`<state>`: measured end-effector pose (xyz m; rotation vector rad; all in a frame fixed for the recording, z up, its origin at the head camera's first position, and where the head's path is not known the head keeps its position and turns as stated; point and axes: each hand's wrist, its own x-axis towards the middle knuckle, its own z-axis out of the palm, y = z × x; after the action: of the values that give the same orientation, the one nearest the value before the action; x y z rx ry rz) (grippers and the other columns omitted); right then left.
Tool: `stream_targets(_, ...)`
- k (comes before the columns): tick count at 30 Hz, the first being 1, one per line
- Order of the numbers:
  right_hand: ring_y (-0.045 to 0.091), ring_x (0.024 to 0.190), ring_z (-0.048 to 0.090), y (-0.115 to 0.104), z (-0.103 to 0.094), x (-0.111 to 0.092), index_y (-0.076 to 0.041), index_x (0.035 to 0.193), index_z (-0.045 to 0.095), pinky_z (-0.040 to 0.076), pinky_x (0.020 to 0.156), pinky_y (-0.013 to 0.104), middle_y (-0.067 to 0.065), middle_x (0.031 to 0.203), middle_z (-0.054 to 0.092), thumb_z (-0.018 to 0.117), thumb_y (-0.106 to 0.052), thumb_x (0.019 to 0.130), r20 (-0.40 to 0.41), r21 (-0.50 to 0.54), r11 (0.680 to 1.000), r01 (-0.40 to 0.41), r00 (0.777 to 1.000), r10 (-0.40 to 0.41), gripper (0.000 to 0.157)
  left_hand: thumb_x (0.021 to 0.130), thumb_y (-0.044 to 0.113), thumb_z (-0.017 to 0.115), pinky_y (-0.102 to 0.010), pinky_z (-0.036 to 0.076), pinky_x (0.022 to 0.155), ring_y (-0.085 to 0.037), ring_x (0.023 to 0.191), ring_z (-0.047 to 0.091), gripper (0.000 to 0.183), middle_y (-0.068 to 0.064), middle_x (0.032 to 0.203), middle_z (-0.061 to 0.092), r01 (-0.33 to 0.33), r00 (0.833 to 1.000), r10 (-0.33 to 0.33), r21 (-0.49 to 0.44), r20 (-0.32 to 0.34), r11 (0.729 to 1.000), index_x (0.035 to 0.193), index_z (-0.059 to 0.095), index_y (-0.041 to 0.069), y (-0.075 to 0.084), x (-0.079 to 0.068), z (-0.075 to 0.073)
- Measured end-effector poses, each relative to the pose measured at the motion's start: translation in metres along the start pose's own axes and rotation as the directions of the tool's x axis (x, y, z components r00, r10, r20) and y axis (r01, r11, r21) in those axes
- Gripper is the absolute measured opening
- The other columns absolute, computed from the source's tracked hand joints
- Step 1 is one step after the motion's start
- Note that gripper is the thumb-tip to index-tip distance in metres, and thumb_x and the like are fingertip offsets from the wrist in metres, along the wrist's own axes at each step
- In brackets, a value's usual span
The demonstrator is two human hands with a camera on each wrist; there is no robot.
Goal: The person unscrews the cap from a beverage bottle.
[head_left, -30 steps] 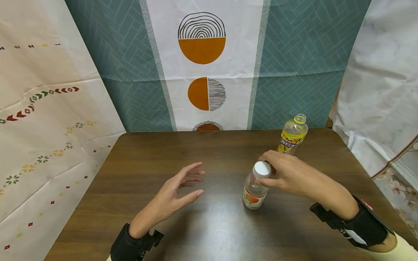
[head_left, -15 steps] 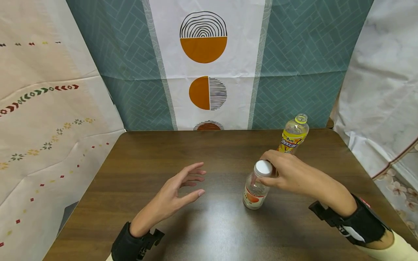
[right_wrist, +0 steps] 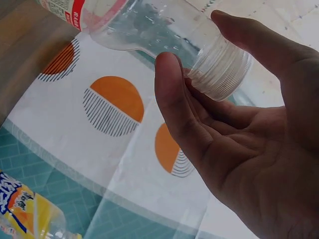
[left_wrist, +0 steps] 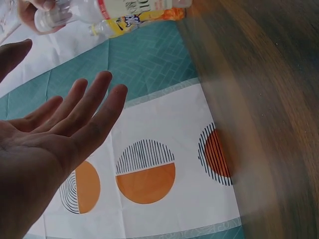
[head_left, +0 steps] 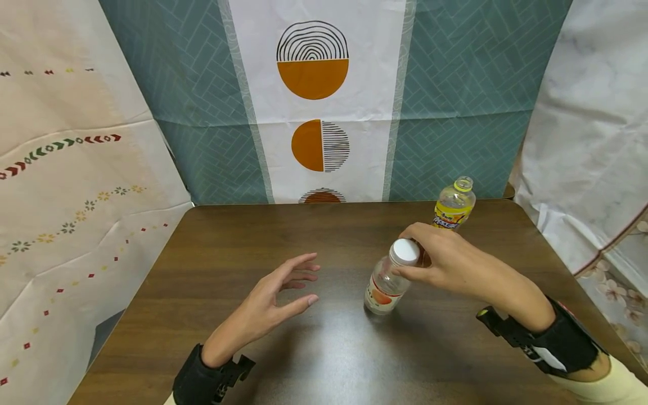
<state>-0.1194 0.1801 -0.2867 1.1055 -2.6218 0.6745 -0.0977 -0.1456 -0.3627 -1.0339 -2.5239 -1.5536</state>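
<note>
My right hand (head_left: 445,259) grips a clear plastic bottle (head_left: 383,292) just below its white cap (head_left: 405,251). The thumb lies on one side of the neck and the fingers on the other, as the right wrist view shows. The bottle (right_wrist: 159,30) leans, its base toward the left and its cap toward the hand; its label bears an orange fruit. To the left, my left hand (head_left: 270,301) hovers over the table with fingers loosely spread and nothing in them. In the left wrist view the left palm (left_wrist: 45,144) faces up, apart from the bottle.
Behind the right hand stands a second clear bottle (head_left: 454,205) with a yellow label and an uncapped mouth, its lower part hidden. The brown wooden table (head_left: 243,236) ends at a patterned green and white cloth (head_left: 435,152). More cloths hang at both sides.
The held bottle has tipped further, its base shifting left and slightly up in the head view while the right hand rose a little. The left hand has stayed in place.
</note>
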Motion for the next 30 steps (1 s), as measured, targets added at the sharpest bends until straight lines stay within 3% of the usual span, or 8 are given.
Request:
stream_targets(8,0.009,0.07,0.053,-0.01,-0.007,0.005,-0.009,0.097,0.057,0.051,0.056,0.028,-0.003,0.085,0.058,0.078,-0.018,0.077,-0.012,0.048,0.998,0.043,0.999,-0.042,0.03,0.088,0.023,0.068,-0.046,0.048,0.092,-0.02,0.115,0.052,0.068,0.004,0.131,0.052,-0.016,1.0,0.016,0.012,0.012,1.0,0.145,0.032,0.023,0.005,0.001,0.0)
stream_targets(17,0.007,0.07,0.056,-0.02,-0.012,0.01,-0.008,0.098,0.056,0.054,0.055,0.028,-0.003,0.086,0.058,0.078,-0.019,0.076,-0.003,0.11,0.993,0.045,0.999,-0.045,0.033,0.081,0.006,0.073,-0.054,0.046,0.091,-0.032,0.114,0.052,0.07,-0.009,0.129,0.053,-0.031,0.999,0.032,-0.043,0.014,0.999,0.141,0.037,0.008,0.035,0.004,-0.002)
stream_targets(30,0.004,0.073,0.056,-0.036,-0.014,0.013,-0.008,0.1,0.055,0.056,0.057,0.024,-0.004,0.088,0.058,0.078,-0.019,0.077,-0.006,0.163,0.981,0.104,0.995,-0.104,0.034,0.078,0.004,0.076,-0.052,0.042,0.097,-0.032,0.12,0.047,0.073,-0.012,0.134,0.05,-0.061,0.998,0.062,-0.047,0.019,0.997,0.14,0.037,0.005,0.036,0.007,0.0)
